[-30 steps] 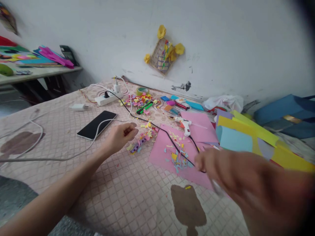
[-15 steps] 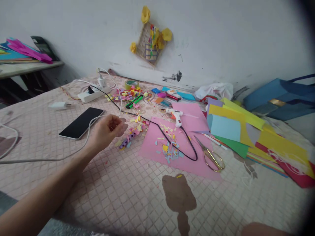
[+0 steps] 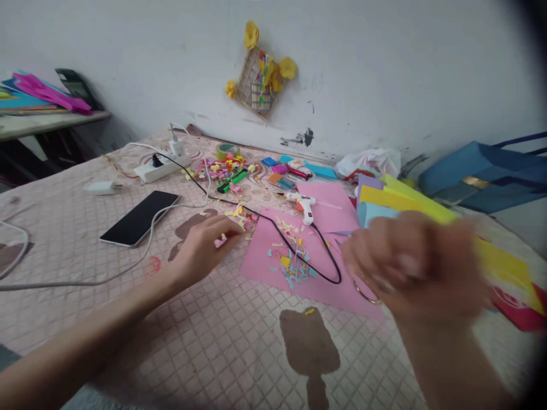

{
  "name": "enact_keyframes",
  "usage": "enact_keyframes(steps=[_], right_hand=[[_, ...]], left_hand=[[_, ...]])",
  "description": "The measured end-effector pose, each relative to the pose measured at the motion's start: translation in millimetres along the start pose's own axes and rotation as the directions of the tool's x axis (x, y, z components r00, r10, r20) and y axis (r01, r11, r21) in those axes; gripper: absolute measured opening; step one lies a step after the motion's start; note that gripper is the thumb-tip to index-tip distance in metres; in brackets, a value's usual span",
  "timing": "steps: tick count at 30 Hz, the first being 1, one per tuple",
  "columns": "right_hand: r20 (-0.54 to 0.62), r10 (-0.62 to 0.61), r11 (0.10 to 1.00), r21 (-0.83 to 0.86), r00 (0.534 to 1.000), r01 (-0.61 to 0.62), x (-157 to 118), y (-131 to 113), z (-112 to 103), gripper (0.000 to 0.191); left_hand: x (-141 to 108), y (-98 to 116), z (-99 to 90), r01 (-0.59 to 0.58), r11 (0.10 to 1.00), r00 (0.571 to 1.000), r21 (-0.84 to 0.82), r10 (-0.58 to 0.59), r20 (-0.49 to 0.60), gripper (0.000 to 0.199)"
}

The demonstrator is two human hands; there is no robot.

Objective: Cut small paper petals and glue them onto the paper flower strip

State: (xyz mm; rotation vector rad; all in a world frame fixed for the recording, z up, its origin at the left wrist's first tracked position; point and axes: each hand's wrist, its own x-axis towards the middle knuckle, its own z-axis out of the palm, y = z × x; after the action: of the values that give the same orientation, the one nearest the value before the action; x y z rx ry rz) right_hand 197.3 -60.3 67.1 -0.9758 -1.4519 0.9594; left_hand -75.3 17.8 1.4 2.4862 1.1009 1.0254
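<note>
My left hand (image 3: 209, 247) is low over the table, its fingers curled together round small paper pieces. A pink bit (image 3: 220, 240) shows between thumb and fingers; the rest is hidden. My right hand (image 3: 414, 265) is raised at the right, near the camera, blurred, with its fingers curled in. Whether anything is in it I cannot make out. It covers most of the gold-handled scissors (image 3: 366, 295) and part of the coloured paper sheets. Between the hands lies a pink sheet (image 3: 265, 262) with blue and yellow paper scraps (image 3: 294, 267) on it. A white glue gun (image 3: 306, 209) rests there too.
A black phone (image 3: 141, 219) and a white cable (image 3: 150, 239) lie left of my left hand. Behind are a power strip (image 3: 160, 169), a green cutter (image 3: 232, 181), paper flowers (image 3: 217, 166) and tape (image 3: 227, 150). The glue gun's black cord (image 3: 277, 229) crosses the table. A blue bag (image 3: 482, 171) stands right.
My left hand has moved right and down onto the paper pieces where a purple strip with small flowers lay. My right hand has risen into view from the bottom right, over the scissors.
</note>
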Motion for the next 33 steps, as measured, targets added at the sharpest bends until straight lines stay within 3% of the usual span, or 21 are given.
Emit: enact_keyframes(steps=[1,3,5,8,15,33], right_hand=[[0.011,-0.035,0.992,0.118,0.999,0.034,5,6,8,0.041],[0.034,0.004,0.975,0.221,0.999,-0.012,14,25,19,0.035],[0.083,0.074,0.969,0.229,0.994,-0.091,19,44,22,0.031],[0.122,0.11,0.957,0.254,0.986,-0.138,20,61,17,0.03],[0.098,0.11,0.959,0.253,0.989,-0.131,17,61,2,0.028],[0.081,0.158,0.967,0.191,0.984,-0.171,19,71,-1,0.029]], left_hand=[[4,5,4.2,-0.062,0.998,0.995,0.01,0.061,0.077,0.012],[15,14,13.7,-0.182,0.982,0.961,0.039,0.169,0.22,0.015],[26,19,24.3,-0.28,0.957,0.908,0.082,0.236,0.345,0.014],[37,19,40.1,-0.393,0.91,0.846,0.132,0.301,0.441,0.015],[41,6,55.4,-0.483,0.868,0.787,0.117,0.372,0.492,0.015],[42,4,54.0,-0.482,0.868,0.784,0.115,0.37,0.498,0.015]])
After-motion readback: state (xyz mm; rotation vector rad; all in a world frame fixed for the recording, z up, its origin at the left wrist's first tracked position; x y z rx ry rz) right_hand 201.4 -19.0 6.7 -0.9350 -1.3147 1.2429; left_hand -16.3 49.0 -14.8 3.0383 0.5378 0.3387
